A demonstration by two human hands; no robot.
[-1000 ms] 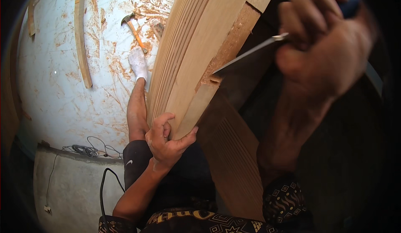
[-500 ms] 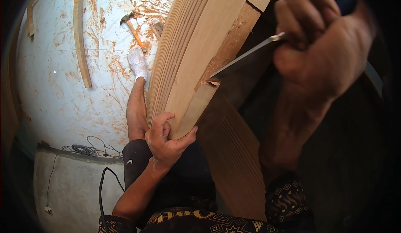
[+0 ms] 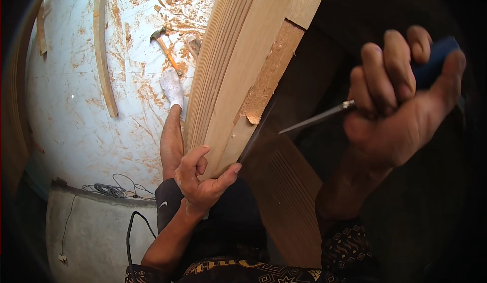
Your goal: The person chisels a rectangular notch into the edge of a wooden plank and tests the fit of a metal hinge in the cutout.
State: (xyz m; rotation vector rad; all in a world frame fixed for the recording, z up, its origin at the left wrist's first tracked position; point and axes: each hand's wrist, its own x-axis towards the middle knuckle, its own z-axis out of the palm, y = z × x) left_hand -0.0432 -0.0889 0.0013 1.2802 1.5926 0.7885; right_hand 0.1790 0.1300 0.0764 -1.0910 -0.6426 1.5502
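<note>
A long wooden piece (image 3: pixel 225 59), with grooved face and plain edge, rises diagonally from my lap. Along that edge is a rough recess (image 3: pixel 266 75), with a pale curled shaving (image 3: pixel 254 119) at its lower end. My left hand (image 3: pixel 203 176) grips the piece near its lower end, fingers bent around it. In my right hand (image 3: pixel 395 105), fingers are curled round the blue handle of a chisel (image 3: pixel 318 118); the blade points down-left, its tip off the wood, just right of and below the recess.
A claw hammer (image 3: pixel 167 49) lies among shavings beside my socked foot (image 3: pixel 171 85) on the white floor (image 3: pixel 66 120). Wooden strips (image 3: pixel 104 54) lie further left. Coiled cable (image 3: pixel 104 189) rests along a concrete ledge (image 3: pixel 91 232). A second grooved board (image 3: pixel 289 191) shows beneath, in shadow.
The chisel has come out of the recess; my right hand has moved down and slightly right with it. A shaving shows at the recess's lower end. The whole view has shifted slightly down.
</note>
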